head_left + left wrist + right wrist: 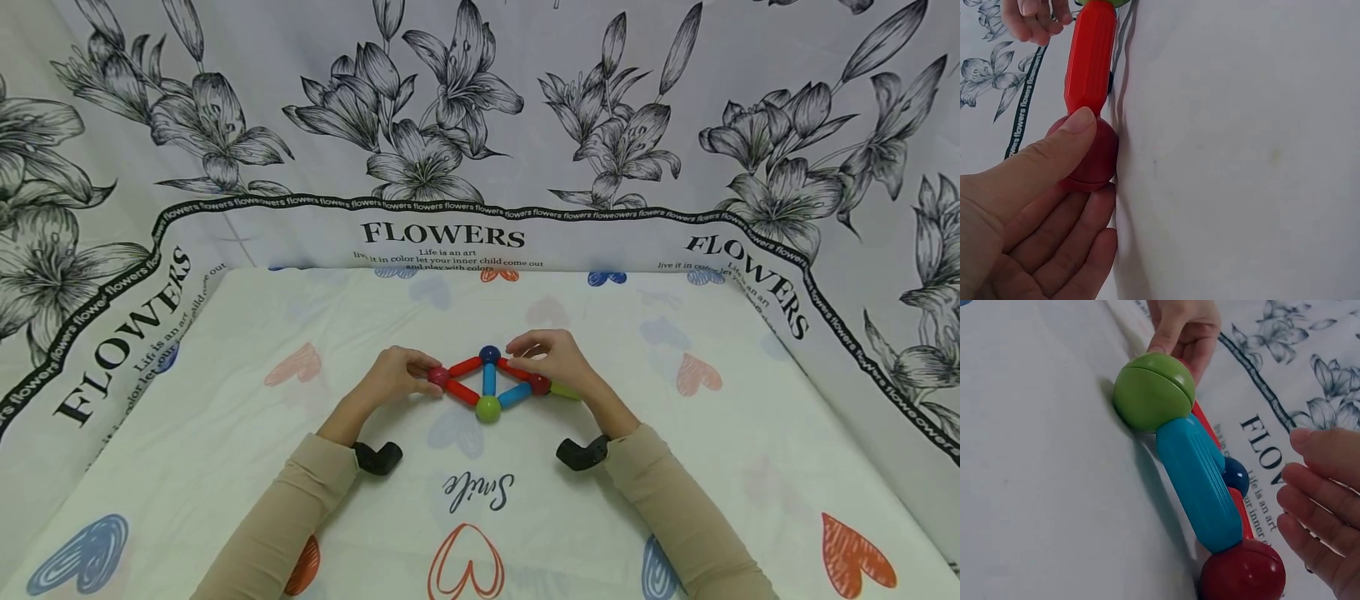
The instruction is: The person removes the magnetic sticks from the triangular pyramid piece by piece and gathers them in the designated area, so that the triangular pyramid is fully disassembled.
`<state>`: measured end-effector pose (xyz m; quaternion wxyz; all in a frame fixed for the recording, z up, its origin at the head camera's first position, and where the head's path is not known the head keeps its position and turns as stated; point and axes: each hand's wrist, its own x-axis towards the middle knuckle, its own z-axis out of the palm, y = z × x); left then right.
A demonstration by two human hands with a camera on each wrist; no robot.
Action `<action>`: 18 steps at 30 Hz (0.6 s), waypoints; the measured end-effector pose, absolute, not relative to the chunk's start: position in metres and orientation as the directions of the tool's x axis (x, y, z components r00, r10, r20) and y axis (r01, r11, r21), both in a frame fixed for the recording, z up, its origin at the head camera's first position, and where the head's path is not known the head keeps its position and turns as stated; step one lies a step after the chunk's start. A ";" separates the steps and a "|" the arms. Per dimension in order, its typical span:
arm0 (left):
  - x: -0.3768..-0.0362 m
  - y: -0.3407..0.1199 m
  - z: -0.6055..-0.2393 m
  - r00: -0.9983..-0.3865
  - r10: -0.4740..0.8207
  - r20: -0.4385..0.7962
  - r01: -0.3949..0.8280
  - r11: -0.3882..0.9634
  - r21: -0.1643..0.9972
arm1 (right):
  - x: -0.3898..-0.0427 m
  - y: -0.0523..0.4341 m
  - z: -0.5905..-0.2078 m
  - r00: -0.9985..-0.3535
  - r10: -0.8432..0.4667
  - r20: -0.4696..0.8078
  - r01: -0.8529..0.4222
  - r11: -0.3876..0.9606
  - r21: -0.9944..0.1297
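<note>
A diamond-shaped frame of magnetic-looking rods and balls lies on the table. My left hand (392, 375) pinches its left red ball (1105, 153), thumb on one side and fingers on the other. From that ball a red rod (1090, 59) runs to the green ball (1154, 394). The dark blue ball (490, 356) forms the far corner, with a blue rod (490, 381) across the middle. My right hand (1329, 506) hovers beside the right-hand red ball (1244, 575), fingers apart and holding nothing in the right wrist view. A lime-green rod (564, 390) extends from that ball, partly hidden behind the hand.
The frame rests on a white cloth (225, 483) printed with hearts and the word Smile. Around the table hangs a flower-printed curtain (525, 167). A black wrist device shows at each cuff.
</note>
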<state>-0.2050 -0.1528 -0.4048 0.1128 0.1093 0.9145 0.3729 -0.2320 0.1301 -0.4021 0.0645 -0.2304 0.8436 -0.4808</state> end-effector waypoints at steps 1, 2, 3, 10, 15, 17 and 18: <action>-0.205 -0.153 -0.405 -0.950 0.284 -0.127 0.114 0.696 0.709 | -0.233 0.127 -0.402 -0.883 -0.456 0.113 -0.331 0.432 -0.839; -0.205 -0.153 -0.405 -0.951 0.281 -0.129 0.109 0.695 0.710 | -0.233 0.125 -0.403 -0.879 -0.463 0.117 -0.339 0.432 -0.836; -0.206 -0.153 -0.405 -0.951 0.279 -0.130 0.106 0.694 0.712 | -0.234 0.122 -0.403 -0.877 -0.465 0.119 -0.342 0.433 -0.834; -0.206 -0.156 -0.407 -0.951 0.288 -0.115 0.122 0.691 0.712 | -0.238 0.104 -0.402 -0.857 -0.498 0.132 -0.367 0.411 -0.835; -0.207 -0.156 -0.408 -0.950 0.292 -0.107 0.126 0.678 0.724 | -0.243 0.094 -0.402 -0.827 -0.544 0.142 -0.408 0.407 -0.817; -0.207 -0.157 -0.409 -0.949 0.299 -0.100 0.136 0.674 0.726 | -0.246 0.090 -0.403 -0.813 -0.561 0.155 -0.435 0.408 -0.803; -0.207 -0.157 -0.409 -0.949 0.298 -0.098 0.136 0.673 0.727 | -0.247 0.088 -0.403 -0.807 -0.568 0.160 -0.447 0.412 -0.794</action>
